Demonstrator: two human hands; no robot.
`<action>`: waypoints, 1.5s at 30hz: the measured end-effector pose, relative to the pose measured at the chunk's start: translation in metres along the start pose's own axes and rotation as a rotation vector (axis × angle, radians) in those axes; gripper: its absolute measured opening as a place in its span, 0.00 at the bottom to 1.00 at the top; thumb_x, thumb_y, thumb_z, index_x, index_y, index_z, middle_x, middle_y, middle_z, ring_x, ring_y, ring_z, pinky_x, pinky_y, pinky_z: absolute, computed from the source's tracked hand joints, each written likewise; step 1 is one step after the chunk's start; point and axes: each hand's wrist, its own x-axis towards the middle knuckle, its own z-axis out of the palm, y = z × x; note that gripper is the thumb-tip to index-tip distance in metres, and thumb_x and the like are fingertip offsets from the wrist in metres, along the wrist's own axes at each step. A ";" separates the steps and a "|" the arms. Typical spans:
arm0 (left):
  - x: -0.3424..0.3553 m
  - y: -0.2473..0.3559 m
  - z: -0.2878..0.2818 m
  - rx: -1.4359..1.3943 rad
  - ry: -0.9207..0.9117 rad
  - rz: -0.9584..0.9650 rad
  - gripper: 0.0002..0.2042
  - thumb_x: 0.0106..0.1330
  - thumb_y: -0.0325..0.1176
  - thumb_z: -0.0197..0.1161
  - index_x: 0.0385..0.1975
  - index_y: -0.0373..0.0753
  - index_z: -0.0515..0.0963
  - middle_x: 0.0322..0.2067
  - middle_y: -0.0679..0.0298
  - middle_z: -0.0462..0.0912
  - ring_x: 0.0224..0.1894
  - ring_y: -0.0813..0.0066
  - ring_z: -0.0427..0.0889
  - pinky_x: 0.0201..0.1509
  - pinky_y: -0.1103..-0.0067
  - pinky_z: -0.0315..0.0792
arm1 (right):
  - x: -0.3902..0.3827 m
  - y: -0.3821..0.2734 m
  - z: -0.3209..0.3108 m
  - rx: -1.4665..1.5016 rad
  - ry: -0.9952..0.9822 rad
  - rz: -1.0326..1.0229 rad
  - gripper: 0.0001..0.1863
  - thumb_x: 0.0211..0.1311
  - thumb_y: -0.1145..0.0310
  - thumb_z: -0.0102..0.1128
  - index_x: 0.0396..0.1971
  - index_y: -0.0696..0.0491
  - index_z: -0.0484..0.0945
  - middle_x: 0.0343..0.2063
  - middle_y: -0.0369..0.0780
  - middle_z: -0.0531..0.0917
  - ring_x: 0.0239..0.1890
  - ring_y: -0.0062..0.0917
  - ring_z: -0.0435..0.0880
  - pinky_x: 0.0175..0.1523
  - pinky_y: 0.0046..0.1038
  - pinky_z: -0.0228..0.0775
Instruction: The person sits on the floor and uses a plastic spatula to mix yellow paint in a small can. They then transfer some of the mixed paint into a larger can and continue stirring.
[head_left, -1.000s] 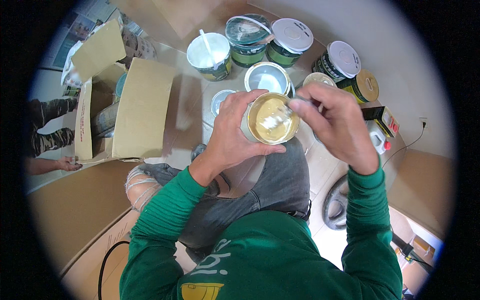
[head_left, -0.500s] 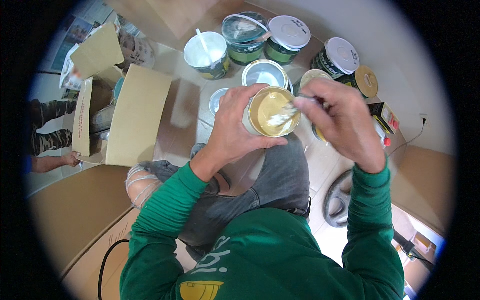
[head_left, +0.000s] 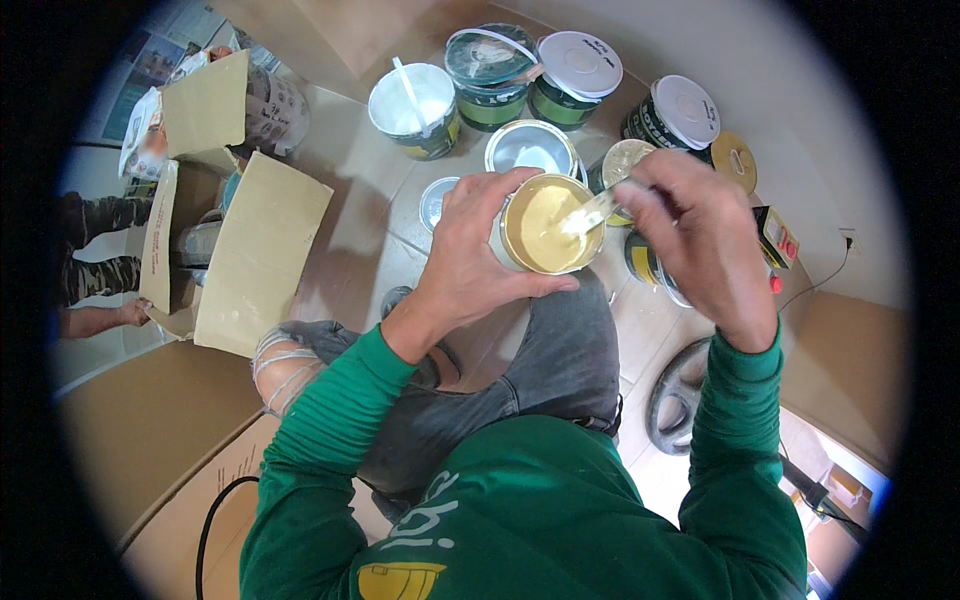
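My left hand (head_left: 470,255) grips the open paint can (head_left: 548,225); my right hand (head_left: 700,235) fingers pinch a stirring stick (head_left: 592,212) in its yellow paint.

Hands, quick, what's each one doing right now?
Left hand: closed around an open can of yellowish paint.
Right hand: closed on a pale stirrer dipped into that can.

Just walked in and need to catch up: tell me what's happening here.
A person in a green top sits on the floor. The left hand grips an open can of pale yellow paint above the knee, while the right hand holds a stirring stick dipped into it. More paint cans, some lidded, some open, stand on the floor ahead. An open cardboard box lies to the left.
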 end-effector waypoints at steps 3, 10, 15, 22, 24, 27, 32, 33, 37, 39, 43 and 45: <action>0.001 0.002 0.007 -0.022 -0.044 -0.005 0.52 0.39 0.54 0.93 0.69 0.42 0.78 0.57 0.53 0.84 0.61 0.49 0.80 0.67 0.57 0.73 | 0.006 0.002 0.031 0.096 0.154 -0.150 0.08 0.70 0.71 0.71 0.38 0.60 0.84 0.32 0.51 0.84 0.33 0.49 0.86 0.40 0.44 0.78; 0.001 -0.001 0.006 0.005 -0.041 0.003 0.52 0.39 0.53 0.93 0.68 0.42 0.78 0.56 0.54 0.84 0.60 0.49 0.80 0.67 0.57 0.73 | -0.007 0.000 0.011 0.022 0.033 -0.059 0.08 0.73 0.69 0.68 0.40 0.59 0.83 0.36 0.52 0.84 0.40 0.53 0.86 0.46 0.48 0.77; 0.003 0.002 0.003 0.009 -0.011 0.027 0.52 0.39 0.52 0.94 0.68 0.43 0.78 0.55 0.55 0.84 0.59 0.49 0.80 0.67 0.57 0.72 | 0.001 0.004 0.001 -0.054 0.076 -0.063 0.08 0.73 0.69 0.68 0.40 0.58 0.82 0.36 0.52 0.84 0.41 0.54 0.85 0.46 0.49 0.77; 0.004 0.003 0.005 0.000 -0.049 0.023 0.51 0.39 0.51 0.93 0.69 0.43 0.77 0.56 0.54 0.84 0.59 0.50 0.80 0.66 0.57 0.73 | 0.003 0.002 0.014 0.024 0.097 -0.137 0.08 0.73 0.69 0.68 0.41 0.58 0.82 0.34 0.51 0.83 0.38 0.53 0.84 0.44 0.49 0.76; 0.002 0.001 0.003 -0.010 -0.021 -0.006 0.52 0.40 0.51 0.93 0.69 0.42 0.77 0.56 0.54 0.84 0.60 0.49 0.80 0.66 0.57 0.73 | 0.004 0.001 -0.006 -0.076 0.034 -0.030 0.08 0.74 0.68 0.67 0.41 0.59 0.82 0.35 0.52 0.84 0.40 0.54 0.84 0.47 0.50 0.76; 0.001 0.002 0.006 -0.005 -0.042 -0.004 0.52 0.40 0.52 0.93 0.69 0.42 0.77 0.57 0.53 0.84 0.61 0.49 0.80 0.67 0.57 0.74 | 0.000 0.001 0.007 0.064 -0.031 -0.094 0.08 0.72 0.70 0.68 0.40 0.60 0.81 0.33 0.52 0.82 0.37 0.53 0.83 0.43 0.48 0.75; 0.003 0.003 0.006 -0.057 -0.036 -0.019 0.52 0.40 0.52 0.93 0.70 0.43 0.77 0.57 0.53 0.84 0.62 0.49 0.80 0.68 0.57 0.74 | 0.002 0.004 -0.004 0.009 0.055 0.000 0.11 0.74 0.68 0.67 0.39 0.61 0.80 0.34 0.53 0.82 0.39 0.55 0.83 0.45 0.50 0.74; 0.003 0.003 0.005 -0.056 -0.031 -0.021 0.52 0.41 0.52 0.93 0.70 0.43 0.77 0.57 0.53 0.84 0.62 0.49 0.80 0.68 0.57 0.74 | 0.000 0.001 -0.012 -0.025 -0.075 0.065 0.10 0.74 0.68 0.67 0.40 0.61 0.80 0.34 0.53 0.82 0.39 0.54 0.83 0.45 0.50 0.74; 0.004 0.003 0.007 -0.060 -0.074 -0.022 0.52 0.41 0.52 0.93 0.71 0.43 0.77 0.58 0.52 0.84 0.62 0.49 0.80 0.68 0.58 0.74 | 0.005 0.003 0.026 0.094 0.091 -0.179 0.09 0.73 0.70 0.68 0.40 0.60 0.80 0.32 0.52 0.80 0.35 0.53 0.83 0.41 0.46 0.75; 0.005 0.003 0.005 -0.054 -0.066 -0.023 0.52 0.41 0.52 0.93 0.71 0.43 0.76 0.58 0.52 0.84 0.62 0.49 0.80 0.69 0.58 0.73 | 0.006 0.006 0.012 0.000 0.120 -0.102 0.09 0.74 0.69 0.68 0.40 0.60 0.81 0.33 0.52 0.82 0.37 0.53 0.84 0.43 0.48 0.75; 0.007 0.002 0.007 -0.076 -0.054 -0.011 0.52 0.41 0.52 0.93 0.71 0.43 0.77 0.58 0.52 0.84 0.62 0.49 0.80 0.69 0.57 0.73 | 0.003 0.003 0.005 0.015 0.037 -0.092 0.09 0.73 0.69 0.68 0.40 0.60 0.81 0.33 0.52 0.82 0.37 0.52 0.84 0.43 0.48 0.75; 0.007 0.004 0.009 -0.081 -0.081 -0.020 0.52 0.41 0.52 0.93 0.70 0.43 0.77 0.58 0.52 0.84 0.62 0.49 0.80 0.69 0.57 0.72 | 0.007 0.003 0.022 0.043 0.148 -0.146 0.09 0.72 0.69 0.69 0.40 0.60 0.81 0.33 0.51 0.83 0.37 0.51 0.85 0.43 0.47 0.76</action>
